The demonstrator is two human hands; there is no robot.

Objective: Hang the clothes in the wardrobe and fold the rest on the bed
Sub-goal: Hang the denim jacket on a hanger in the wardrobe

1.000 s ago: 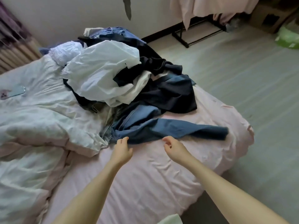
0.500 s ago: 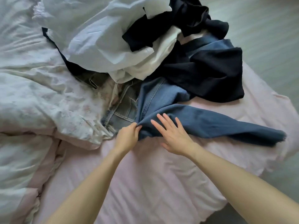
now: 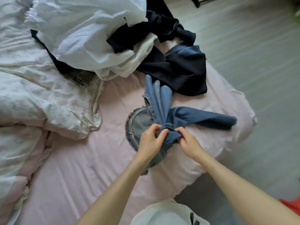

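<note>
The bed (image 3: 84, 159), covered by a pink sheet, is occupied at its left by a rumpled floral duvet (image 3: 40, 95) and at its far end by a heap of clothes: a white garment (image 3: 84, 30) is laid over dark navy garments (image 3: 177, 69). Nearer, blue jeans (image 3: 164, 103) are spread on the sheet, one leg trailing to the right. Their bunched middle is gripped by the left hand (image 3: 150, 142) and pinched by the curled fingers of the right hand (image 3: 189, 143).
</note>
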